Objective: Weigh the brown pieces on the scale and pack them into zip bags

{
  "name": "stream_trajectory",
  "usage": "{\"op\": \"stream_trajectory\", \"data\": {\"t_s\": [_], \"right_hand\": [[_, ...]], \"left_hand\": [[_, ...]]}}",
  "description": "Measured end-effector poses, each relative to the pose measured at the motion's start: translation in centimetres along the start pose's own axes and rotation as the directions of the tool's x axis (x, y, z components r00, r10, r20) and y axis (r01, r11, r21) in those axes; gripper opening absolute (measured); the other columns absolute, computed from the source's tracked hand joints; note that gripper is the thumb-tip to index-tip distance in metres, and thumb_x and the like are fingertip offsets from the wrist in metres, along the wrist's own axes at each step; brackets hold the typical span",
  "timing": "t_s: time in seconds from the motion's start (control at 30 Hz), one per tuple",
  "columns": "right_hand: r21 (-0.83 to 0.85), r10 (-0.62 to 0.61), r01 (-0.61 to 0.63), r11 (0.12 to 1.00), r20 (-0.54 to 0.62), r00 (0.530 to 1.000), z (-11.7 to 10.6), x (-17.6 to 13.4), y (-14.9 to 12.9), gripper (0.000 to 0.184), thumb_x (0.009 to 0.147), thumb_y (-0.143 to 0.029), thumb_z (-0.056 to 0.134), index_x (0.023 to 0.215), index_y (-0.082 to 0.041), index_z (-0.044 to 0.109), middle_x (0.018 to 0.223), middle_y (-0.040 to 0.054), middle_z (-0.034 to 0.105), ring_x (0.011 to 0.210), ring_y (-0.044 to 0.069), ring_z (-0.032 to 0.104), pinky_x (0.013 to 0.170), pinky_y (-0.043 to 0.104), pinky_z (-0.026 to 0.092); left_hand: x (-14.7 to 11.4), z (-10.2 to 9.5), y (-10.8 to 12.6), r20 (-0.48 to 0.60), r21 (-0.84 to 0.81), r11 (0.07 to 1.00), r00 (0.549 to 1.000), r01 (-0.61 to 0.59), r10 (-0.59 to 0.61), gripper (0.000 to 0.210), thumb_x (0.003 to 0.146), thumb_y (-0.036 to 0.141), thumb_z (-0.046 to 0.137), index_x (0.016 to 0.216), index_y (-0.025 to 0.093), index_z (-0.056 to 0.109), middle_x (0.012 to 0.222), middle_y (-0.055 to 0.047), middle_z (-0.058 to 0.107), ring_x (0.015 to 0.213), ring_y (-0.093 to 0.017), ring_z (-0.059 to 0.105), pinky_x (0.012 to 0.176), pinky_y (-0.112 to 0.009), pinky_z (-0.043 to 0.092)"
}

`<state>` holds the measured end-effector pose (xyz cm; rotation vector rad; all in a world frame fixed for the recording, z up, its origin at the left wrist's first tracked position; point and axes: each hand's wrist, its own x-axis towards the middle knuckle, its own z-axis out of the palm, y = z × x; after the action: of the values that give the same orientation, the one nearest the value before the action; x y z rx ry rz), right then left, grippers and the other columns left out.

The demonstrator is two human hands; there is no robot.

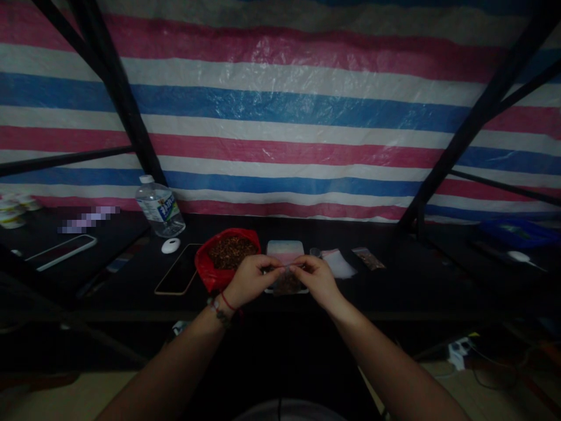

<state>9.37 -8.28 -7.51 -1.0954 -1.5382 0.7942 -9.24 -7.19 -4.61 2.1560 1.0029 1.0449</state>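
Note:
Both my hands pinch the top edge of a small clear plastic bag [287, 283] with dark brown contents. My left hand [252, 277] grips its left end, and my right hand [319, 282] the right, thumbs and fingertips almost meeting. Under and behind the bag is a white, flat box-like object [284, 247], partly covered by my hands. Left of it stands an open red bag [205, 266] full of loose brown grains or dried bits [232, 251]. To the right lie a small clear cup [314, 252], flat empty clear bags [339, 264] and a filled small bag [368, 258].
On the black table [245, 304] are a dark-screened phone [179, 270], a white oval object [170, 245] and a clear bottle [160, 207]. Another phone [65, 251] lies far left, a blue tray [521, 233] far right. Black metal posts [118, 88] flank a striped sheet [280, 111].

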Motion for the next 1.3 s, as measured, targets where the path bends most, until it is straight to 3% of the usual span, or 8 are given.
{"op": "stream_trajectory", "data": {"t_s": [0.17,0.47,0.63,0.87,1.07,1.2,1.3], "right_hand": [[-0.058,-0.050,0.050,0.997,-0.009,0.999,0.1,-0.3,-0.5,0.016,0.074,-0.032,0.065,0.076,-0.017,0.068,0.072,0.0036,0.067,0.063,0.014,0.059,0.059,0.024,0.046],[-0.181,-0.151,0.157,0.971,0.049,0.987,-0.1,-0.4,-1.4,0.009,0.076,-0.025,0.064,0.073,-0.019,0.069,0.069,0.0016,0.066,0.061,0.012,0.056,0.057,0.023,0.042],[-0.187,-0.142,0.137,0.973,-0.013,0.990,-0.5,0.0,-1.4,0.013,0.073,-0.028,0.068,0.064,-0.018,0.065,0.062,0.0000,0.062,0.057,0.012,0.053,0.053,0.022,0.040],[-0.164,-0.225,0.225,0.961,0.018,0.974,-0.9,0.3,-1.1,0.014,0.080,-0.026,0.060,0.070,-0.019,0.066,0.070,0.0018,0.064,0.067,0.014,0.058,0.061,0.024,0.043],[-0.172,-0.170,0.173,0.970,0.029,0.985,0.1,-0.3,-1.1,0.012,0.079,-0.027,0.061,0.073,-0.019,0.067,0.071,0.0020,0.066,0.066,0.014,0.058,0.060,0.025,0.044],[-0.145,-0.050,0.068,0.987,0.125,0.991,0.5,-0.2,-0.4,0.022,0.073,-0.031,0.068,0.092,-0.020,0.067,0.085,0.0032,0.068,0.074,0.016,0.061,0.065,0.027,0.048],[-0.133,0.041,-0.011,0.991,0.224,0.974,0.5,0.0,0.5,0.017,0.073,-0.032,0.067,0.083,-0.018,0.068,0.078,0.0024,0.068,0.070,0.016,0.061,0.065,0.028,0.048]], "left_hand": [[-0.1,0.2,0.3,-0.021,-0.007,0.999,0.999,0.031,-0.031,0.019,0.079,0.031,0.061,0.079,0.016,0.072,0.071,-0.002,0.070,0.064,-0.013,0.061,0.059,-0.020,0.045],[-0.1,0.3,0.3,0.055,0.020,1.000,0.998,0.007,-0.008,0.022,0.082,0.032,0.058,0.076,0.016,0.071,0.070,-0.001,0.069,0.064,-0.012,0.061,0.060,-0.019,0.043],[0.2,-0.8,-0.3,0.027,0.079,0.997,0.999,-0.019,0.017,0.021,0.082,0.033,0.059,0.076,0.016,0.071,0.070,-0.001,0.069,0.065,-0.012,0.061,0.061,-0.019,0.043],[0.5,-2.3,-0.4,0.007,0.109,0.994,1.000,0.028,-0.029,0.022,0.081,0.035,0.059,0.076,0.017,0.071,0.071,-0.001,0.069,0.065,-0.012,0.061,0.060,-0.020,0.043],[0.4,-1.4,-0.5,0.066,0.069,0.998,0.998,0.005,-0.009,0.020,0.082,0.032,0.056,0.077,0.017,0.069,0.071,0.000,0.068,0.066,-0.012,0.061,0.061,-0.019,0.043],[0.4,-0.7,-0.6,-0.052,0.105,0.994,0.998,0.029,-0.024,0.021,0.083,0.032,0.055,0.077,0.017,0.068,0.071,0.000,0.067,0.065,-0.012,0.060,0.062,-0.021,0.044],[0.5,-0.6,-0.8,-0.161,0.050,0.994,0.983,0.097,-0.088,0.021,0.081,0.034,0.057,0.082,0.017,0.069,0.077,-0.002,0.070,0.071,-0.015,0.063,0.066,-0.023,0.047]]}}
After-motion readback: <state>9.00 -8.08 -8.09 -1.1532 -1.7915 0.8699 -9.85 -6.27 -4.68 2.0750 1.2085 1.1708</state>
